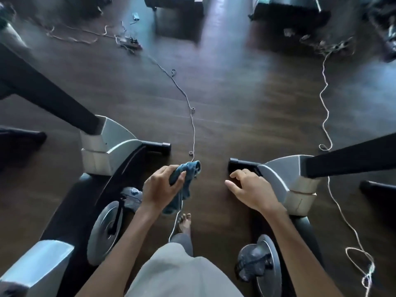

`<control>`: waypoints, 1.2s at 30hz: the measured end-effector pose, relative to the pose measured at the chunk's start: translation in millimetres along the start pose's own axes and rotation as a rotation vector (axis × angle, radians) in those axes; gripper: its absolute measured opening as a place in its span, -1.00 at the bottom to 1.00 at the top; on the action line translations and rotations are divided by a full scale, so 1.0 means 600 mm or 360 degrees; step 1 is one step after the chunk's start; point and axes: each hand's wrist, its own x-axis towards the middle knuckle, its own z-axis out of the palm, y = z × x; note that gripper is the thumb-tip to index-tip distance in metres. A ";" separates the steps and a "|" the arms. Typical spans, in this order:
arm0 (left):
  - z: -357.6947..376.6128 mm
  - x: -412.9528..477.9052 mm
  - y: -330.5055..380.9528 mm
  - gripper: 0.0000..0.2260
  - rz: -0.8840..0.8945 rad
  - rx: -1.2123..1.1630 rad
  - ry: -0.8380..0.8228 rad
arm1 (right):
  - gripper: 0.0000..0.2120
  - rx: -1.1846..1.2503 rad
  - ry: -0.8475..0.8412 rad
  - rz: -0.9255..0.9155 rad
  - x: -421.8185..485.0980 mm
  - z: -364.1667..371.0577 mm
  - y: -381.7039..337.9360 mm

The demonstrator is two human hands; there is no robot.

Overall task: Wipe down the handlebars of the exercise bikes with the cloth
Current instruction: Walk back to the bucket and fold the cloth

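I stand between two exercise bikes and look down at the dark wood floor. My left hand (162, 187) is closed around a crumpled blue cloth (186, 181), which hangs down from the fist. My right hand (249, 189) is held out with its fingers spread and holds nothing. The left bike (111, 146) shows its grey body and black post. The right bike (285, 174) shows the same parts, mirrored. No handlebar is in view; only the lower frames, pedals and flywheel discs show.
A thin cable (188, 103) runs across the floor between the bikes toward my bare foot (185, 221). A second cable (325, 103) snakes along the right side and loops near the right bike. Dark furniture and tangled wires stand at the far end.
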 end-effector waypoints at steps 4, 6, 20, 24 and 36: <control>-0.013 0.138 -0.018 -0.70 0.0023 -0.0045 0.0028 | -0.58 -0.0007 -0.0009 0.0051 0.122 -0.036 -0.014; -0.018 0.217 -0.027 -0.68 0.0041 -0.0048 0.0032 | -0.59 0.0026 -0.0019 0.0092 0.183 -0.056 -0.017; 0.050 0.677 -0.093 -0.73 0.0024 -0.0025 0.0234 | -0.59 -0.0037 -0.0042 -0.0002 0.702 -0.236 0.047; 0.067 0.813 -0.109 -0.69 -0.0269 -0.0070 0.0346 | -0.60 -0.0071 -0.0128 -0.0197 0.887 -0.307 0.039; 0.014 1.167 -0.252 -0.72 -0.0693 0.0031 0.0742 | -0.67 -0.0333 -0.0304 -0.0777 1.395 -0.478 -0.184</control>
